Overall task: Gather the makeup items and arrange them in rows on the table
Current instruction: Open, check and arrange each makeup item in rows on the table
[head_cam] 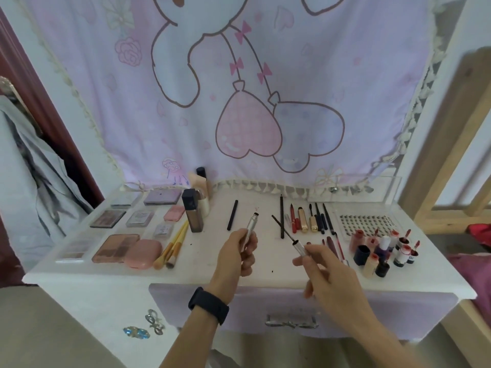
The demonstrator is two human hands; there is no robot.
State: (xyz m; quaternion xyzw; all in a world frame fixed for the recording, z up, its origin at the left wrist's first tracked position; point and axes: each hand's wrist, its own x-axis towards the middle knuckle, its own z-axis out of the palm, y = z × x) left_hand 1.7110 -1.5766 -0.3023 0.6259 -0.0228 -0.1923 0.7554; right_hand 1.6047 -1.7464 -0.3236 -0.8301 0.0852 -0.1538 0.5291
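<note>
While most of the makeup already lies sorted on the white desk [202,264], one piece is up in the person's hands, in two parts. At the far left the palettes [115,248] lie flat in close ranks, with a pink compact [143,253] at the near end and a few yellow-handled brushes [172,247] just beside it. Behind the brushes a dark-capped bottle [192,213] stands upright, with other bottles close behind it. A black pencil [232,215] lies alone toward the middle.

Above the middle of the desk, the left hand [236,254] has its fingers curled round a silver tube [251,226], open mouth pointing up and away. The right hand [326,272] pinches the silver cap of the matching wand [284,229], whose thin dark tip points toward the tube but stays apart from it — the two halves are not joined.

To the right, a row of pencils, liners and gold tubes [305,219] lies side by side; a few more sticks nearer the front edge are partly hidden by the right hand. Farthest right, small bottles and lip tints [382,251] stand in a loose cluster in front of a clear organiser [364,221].

I judge the task well advanced. What seems left is closing the tube, laying it into the row, and perhaps tidying the lone pencil and the bottle cluster — the least row-like group here.
</note>
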